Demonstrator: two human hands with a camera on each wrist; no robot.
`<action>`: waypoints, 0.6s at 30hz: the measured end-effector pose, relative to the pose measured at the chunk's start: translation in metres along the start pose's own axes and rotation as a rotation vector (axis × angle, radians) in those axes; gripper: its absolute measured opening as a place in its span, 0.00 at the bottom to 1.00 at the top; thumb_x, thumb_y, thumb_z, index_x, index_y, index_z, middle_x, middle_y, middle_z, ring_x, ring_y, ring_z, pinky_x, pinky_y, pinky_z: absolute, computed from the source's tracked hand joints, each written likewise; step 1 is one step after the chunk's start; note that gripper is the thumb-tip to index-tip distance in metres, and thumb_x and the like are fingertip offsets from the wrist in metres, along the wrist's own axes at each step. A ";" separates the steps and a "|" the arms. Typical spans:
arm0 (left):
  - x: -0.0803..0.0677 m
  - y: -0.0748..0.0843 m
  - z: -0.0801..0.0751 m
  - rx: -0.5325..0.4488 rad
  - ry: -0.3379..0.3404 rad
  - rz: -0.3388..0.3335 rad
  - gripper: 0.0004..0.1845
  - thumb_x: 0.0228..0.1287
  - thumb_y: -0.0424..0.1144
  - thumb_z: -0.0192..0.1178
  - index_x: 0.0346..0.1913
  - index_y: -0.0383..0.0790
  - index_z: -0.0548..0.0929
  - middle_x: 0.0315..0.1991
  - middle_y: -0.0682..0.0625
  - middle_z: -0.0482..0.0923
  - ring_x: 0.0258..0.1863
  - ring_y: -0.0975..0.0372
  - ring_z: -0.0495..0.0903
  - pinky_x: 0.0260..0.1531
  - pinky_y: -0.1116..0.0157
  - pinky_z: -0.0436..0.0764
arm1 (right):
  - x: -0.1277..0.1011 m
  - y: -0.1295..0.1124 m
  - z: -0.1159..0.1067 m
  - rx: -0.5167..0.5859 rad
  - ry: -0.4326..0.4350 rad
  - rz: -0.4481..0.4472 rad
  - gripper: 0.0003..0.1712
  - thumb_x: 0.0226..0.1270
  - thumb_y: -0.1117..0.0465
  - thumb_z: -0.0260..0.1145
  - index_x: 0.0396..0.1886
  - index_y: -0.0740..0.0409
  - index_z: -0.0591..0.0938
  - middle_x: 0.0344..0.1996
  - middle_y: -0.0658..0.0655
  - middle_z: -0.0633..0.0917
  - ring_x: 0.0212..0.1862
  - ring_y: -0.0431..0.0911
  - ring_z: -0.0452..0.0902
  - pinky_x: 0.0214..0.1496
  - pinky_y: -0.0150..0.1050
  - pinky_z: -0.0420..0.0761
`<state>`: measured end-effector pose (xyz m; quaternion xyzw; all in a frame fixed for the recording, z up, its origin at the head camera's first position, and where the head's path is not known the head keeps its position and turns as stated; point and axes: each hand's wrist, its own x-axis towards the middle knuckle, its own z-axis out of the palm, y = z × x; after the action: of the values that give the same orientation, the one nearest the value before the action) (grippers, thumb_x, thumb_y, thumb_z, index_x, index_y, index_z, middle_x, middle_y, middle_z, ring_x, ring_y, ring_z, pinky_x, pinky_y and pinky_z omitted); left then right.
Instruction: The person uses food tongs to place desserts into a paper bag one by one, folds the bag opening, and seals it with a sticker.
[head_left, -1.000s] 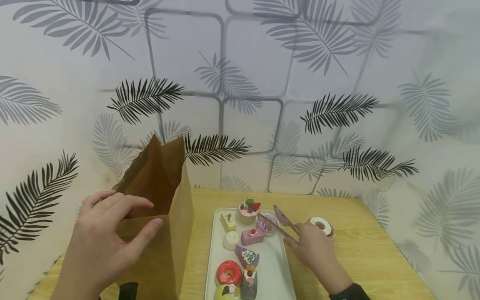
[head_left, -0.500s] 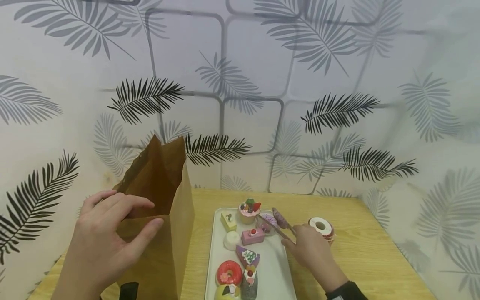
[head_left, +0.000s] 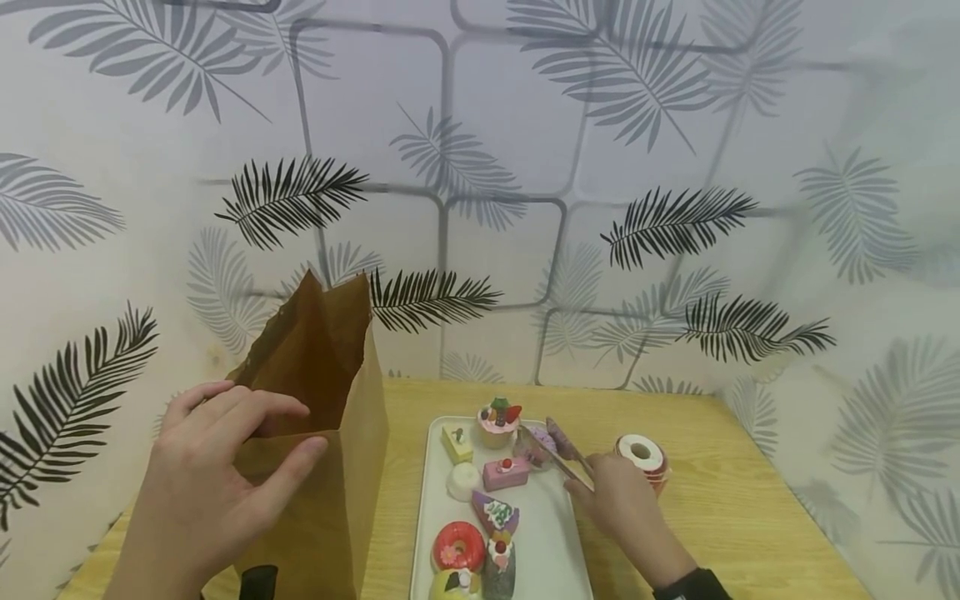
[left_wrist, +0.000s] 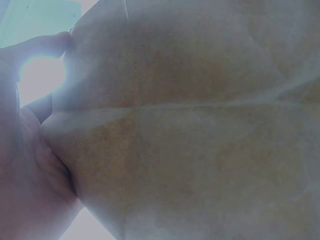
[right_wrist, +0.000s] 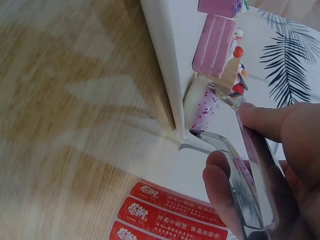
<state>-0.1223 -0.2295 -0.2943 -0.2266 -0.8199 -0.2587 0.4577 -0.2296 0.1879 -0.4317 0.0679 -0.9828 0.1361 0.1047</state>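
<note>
My left hand (head_left: 198, 479) grips the near rim of a standing brown paper bag (head_left: 363, 492), thumb outside and fingers over the opening. The left wrist view is mostly filled by the creased bag wall (left_wrist: 200, 140). My right hand (head_left: 622, 508) holds metal tongs (right_wrist: 257, 165), their tips spread at either side of a purple-iced donut (right_wrist: 202, 110) with pink sprinkles. The donut sits at the far right corner of a white tray (head_left: 547, 542), beside a fruit-topped cupcake (head_left: 495, 429) and a pink cake slice (head_left: 505, 473).
Several more sweets lie on the tray, among them a red donut (head_left: 457, 546), a white round bun (head_left: 463, 481) and a purple cake wedge (head_left: 495, 512). A roll of red stickers (head_left: 642, 457) stands on the wooden table (head_left: 735, 500), right of the tray.
The right hand has shifted slightly left and nearer, and the tongs' tips have drawn a little closer together around the purple-iced donut. The left hand and bag look unmoved.
</note>
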 end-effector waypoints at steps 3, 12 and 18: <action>0.000 0.000 -0.001 0.004 -0.020 -0.018 0.12 0.57 0.46 0.72 0.40 0.43 0.88 0.33 0.52 0.87 0.34 0.63 0.78 0.69 0.69 0.61 | -0.002 0.002 -0.004 0.016 0.007 0.010 0.22 0.64 0.51 0.76 0.44 0.68 0.88 0.32 0.61 0.89 0.35 0.54 0.87 0.36 0.51 0.86; -0.001 0.000 0.000 0.002 -0.011 -0.007 0.13 0.58 0.47 0.71 0.40 0.43 0.88 0.33 0.52 0.87 0.33 0.63 0.78 0.68 0.69 0.61 | -0.006 0.004 -0.019 -0.011 0.072 0.000 0.25 0.64 0.49 0.76 0.48 0.66 0.88 0.34 0.60 0.89 0.36 0.53 0.85 0.36 0.51 0.86; -0.001 0.000 0.000 -0.002 -0.001 -0.001 0.12 0.58 0.47 0.71 0.39 0.43 0.88 0.33 0.51 0.88 0.34 0.63 0.79 0.68 0.69 0.62 | -0.010 -0.001 -0.031 -0.017 0.117 -0.024 0.26 0.65 0.48 0.76 0.49 0.66 0.88 0.34 0.60 0.89 0.38 0.54 0.85 0.41 0.53 0.86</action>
<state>-0.1217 -0.2292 -0.2947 -0.2266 -0.8200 -0.2599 0.4569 -0.2143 0.1969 -0.4045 0.0705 -0.9753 0.1304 0.1639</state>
